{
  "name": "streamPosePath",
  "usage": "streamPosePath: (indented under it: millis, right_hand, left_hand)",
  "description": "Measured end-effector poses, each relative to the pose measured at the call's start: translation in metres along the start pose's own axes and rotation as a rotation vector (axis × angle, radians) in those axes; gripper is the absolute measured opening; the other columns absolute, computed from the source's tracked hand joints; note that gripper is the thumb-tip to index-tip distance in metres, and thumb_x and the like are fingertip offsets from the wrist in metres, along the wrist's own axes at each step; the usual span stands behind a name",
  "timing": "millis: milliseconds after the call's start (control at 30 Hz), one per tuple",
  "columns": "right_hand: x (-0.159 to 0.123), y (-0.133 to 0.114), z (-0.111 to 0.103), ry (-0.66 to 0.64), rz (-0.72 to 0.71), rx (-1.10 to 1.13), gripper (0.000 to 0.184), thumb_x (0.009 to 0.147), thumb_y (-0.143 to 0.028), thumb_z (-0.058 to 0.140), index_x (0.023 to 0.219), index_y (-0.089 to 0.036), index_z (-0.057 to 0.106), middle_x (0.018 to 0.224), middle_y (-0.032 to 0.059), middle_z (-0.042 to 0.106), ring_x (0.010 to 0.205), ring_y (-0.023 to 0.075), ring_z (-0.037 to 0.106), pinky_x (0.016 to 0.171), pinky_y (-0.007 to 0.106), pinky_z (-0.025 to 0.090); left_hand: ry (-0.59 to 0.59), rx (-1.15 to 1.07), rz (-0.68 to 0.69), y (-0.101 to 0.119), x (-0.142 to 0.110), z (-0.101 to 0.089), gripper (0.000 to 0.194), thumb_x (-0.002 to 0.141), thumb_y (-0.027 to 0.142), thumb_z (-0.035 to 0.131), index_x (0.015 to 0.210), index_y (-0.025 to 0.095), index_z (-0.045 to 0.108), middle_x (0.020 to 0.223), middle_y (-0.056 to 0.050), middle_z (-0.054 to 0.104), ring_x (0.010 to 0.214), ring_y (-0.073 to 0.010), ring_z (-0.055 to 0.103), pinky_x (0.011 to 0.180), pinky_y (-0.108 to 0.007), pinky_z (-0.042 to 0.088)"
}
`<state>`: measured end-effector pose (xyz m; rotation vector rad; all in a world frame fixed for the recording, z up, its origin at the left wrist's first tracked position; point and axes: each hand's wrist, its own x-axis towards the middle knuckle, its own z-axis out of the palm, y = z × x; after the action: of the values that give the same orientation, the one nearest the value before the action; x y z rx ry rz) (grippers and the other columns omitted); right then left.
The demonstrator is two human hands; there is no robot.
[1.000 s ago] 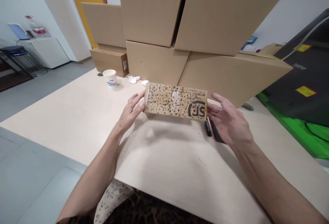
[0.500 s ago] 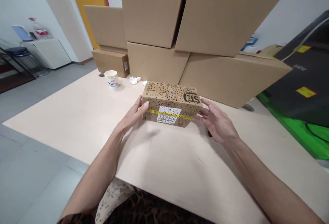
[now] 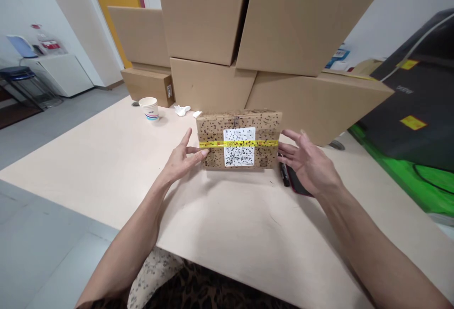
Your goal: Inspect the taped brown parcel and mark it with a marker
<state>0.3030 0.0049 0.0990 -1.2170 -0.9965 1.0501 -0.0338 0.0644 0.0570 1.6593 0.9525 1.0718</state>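
Note:
A small cardboard box (image 3: 214, 129) speckled with black marks is between my two hands above the table. Its front face, turned towards me, bears a white label (image 3: 239, 155) crossed by a strip of yellow tape (image 3: 264, 143). My left hand (image 3: 179, 160) grips the lower left end, thumb on the front edge. At the right end the fingertips of my right hand (image 3: 310, 162) press against the side. Beneath the right hand lie a black pen-like object (image 3: 284, 175) and a dark phone (image 3: 298, 184) with a red edge, partly covered by that hand.
Large plain cartons (image 3: 202, 21) are stacked along the back of the table (image 3: 227, 214). A paper cup (image 3: 149, 109) and crumpled white tissue (image 3: 182, 110) are at the back left. A dark case with yellow labels (image 3: 413, 122) stands on the right beside a green surface (image 3: 400, 169).
The box has tipped so its labelled face shows more squarely and its top less. Both hands turned with it, and more of the pen-like object and the phone is uncovered.

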Motion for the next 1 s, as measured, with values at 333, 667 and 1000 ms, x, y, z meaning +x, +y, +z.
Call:
streamPosePath:
  millis: [333, 667, 1000]
  right_hand:
    - [-0.001, -0.007, -0.003, 0.009, -0.081, 0.038, 0.047, 0.093, -0.07, 0.06, 0.12, -0.033, 0.069, 0.115, 0.0083, 0.082, 0.118, 0.0328, 0.074, 0.097, 0.055, 0.061]
    - [-0.006, -0.005, 0.003, -0.046, -0.077, 0.128, 0.036, 0.094, -0.064, 0.06, 0.113, -0.036, 0.071, 0.109, 0.0059, 0.082, 0.114, 0.0297, 0.075, 0.099, 0.052, 0.06]
    - [0.001, 0.023, 0.008, -0.123, 0.074, 0.021, 0.046, 0.087, -0.064, 0.073, 0.12, -0.033, 0.071, 0.115, 0.0058, 0.081, 0.108, 0.0269, 0.076, 0.084, 0.044, 0.066]
  left_hand:
    - [0.057, -0.125, 0.088, 0.012, -0.004, 0.002, 0.113, 0.088, 0.058, 0.077, 0.172, 0.024, 0.01, 0.142, -0.021, 0.07, 0.147, -0.0392, 0.055, 0.119, -0.062, 0.045]
    - [0.071, -0.239, 0.266, 0.012, 0.0, -0.003, 0.102, 0.09, 0.074, 0.063, 0.171, 0.038, 0.012, 0.164, -0.012, 0.053, 0.16, -0.0363, 0.037, 0.131, -0.063, 0.024]
    - [-0.112, -0.129, -0.143, 0.007, 0.002, 0.002, 0.084, 0.089, 0.07, 0.067, 0.154, 0.017, 0.056, 0.143, -0.019, 0.07, 0.137, -0.0431, 0.063, 0.116, -0.063, 0.05]
